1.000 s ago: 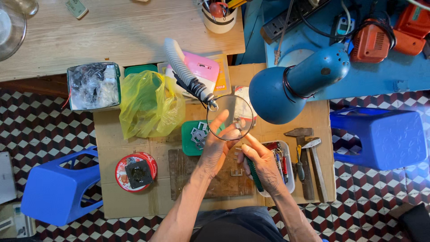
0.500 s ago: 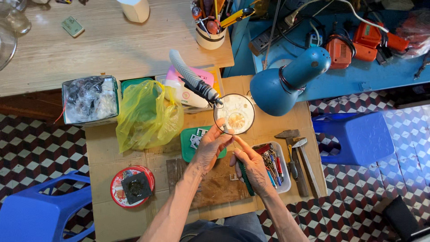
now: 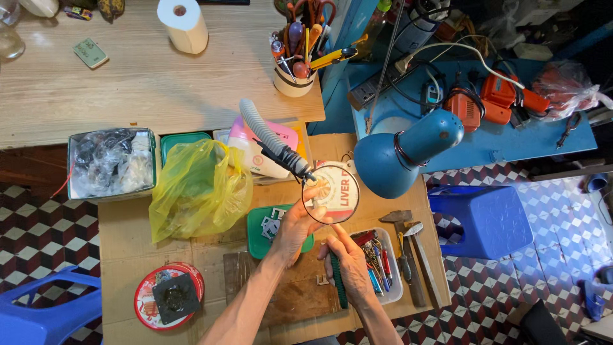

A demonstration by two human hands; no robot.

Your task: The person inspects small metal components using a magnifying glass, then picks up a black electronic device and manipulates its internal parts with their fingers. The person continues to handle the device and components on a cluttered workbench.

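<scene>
both hands [image 3: 322, 246] under magnifying glass [image 3: 331, 193]

1. The magnifying glass [image 3: 331, 193] is a round lens in a thin dark rim, mounted on a grey ribbed gooseneck arm that slants in from the upper left. It hangs tilted over the small workbench, just beside the blue lamp's shade, and the left hand's fingertips touch its lower-left rim.
2. The green-handled tool [image 3: 338, 289] is slim, with a dark green ribbed grip. It lies lengthwise in the right hand, its handle end pointing toward the person, below the lens.
</scene>
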